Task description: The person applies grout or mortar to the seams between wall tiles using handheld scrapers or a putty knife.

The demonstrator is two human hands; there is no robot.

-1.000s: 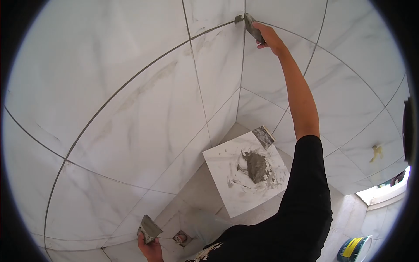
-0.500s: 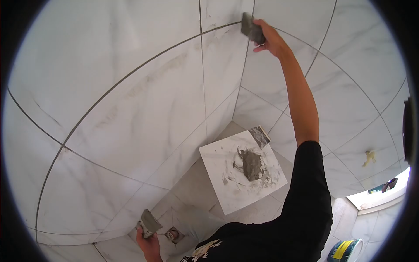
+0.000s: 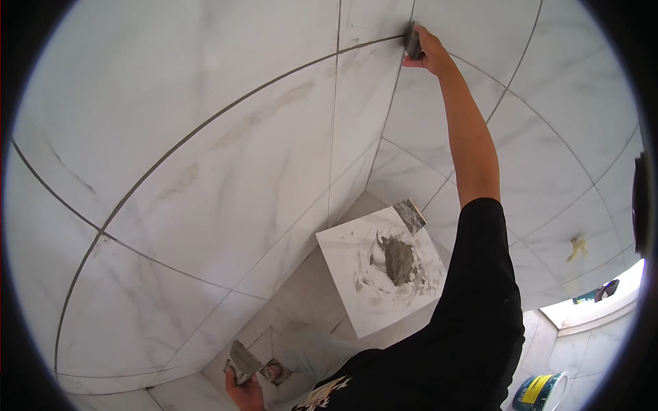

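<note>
At the top, my right hand [image 3: 431, 53] is closed on a dark, flat, grout-smeared tool [image 3: 413, 41], held at the wall corner by the horizontal joint. Near the bottom, my left hand [image 3: 245, 394] grips a small flat piece [image 3: 243, 362] with grey paste on it. Between them on the floor lies a loose white tile [image 3: 336, 253] bearing a mound of grey paste [image 3: 399, 260] with smears around it. A small grey-streaked piece [image 3: 410, 216] rests at the tile's upper corner.
Marbled tiled walls [image 3: 240, 171] with dark joints meet at the corner. A square floor drain opening [image 3: 275, 372] is beside my left hand. A tub with a yellow label [image 3: 541, 390] stands at the lower right. A yellowish fitting [image 3: 577, 248] is on the right wall.
My right hand and its tool have shifted slightly right into the corner, and the tool now appears more edge-on. My left hand has moved a little right and down with its piece.
</note>
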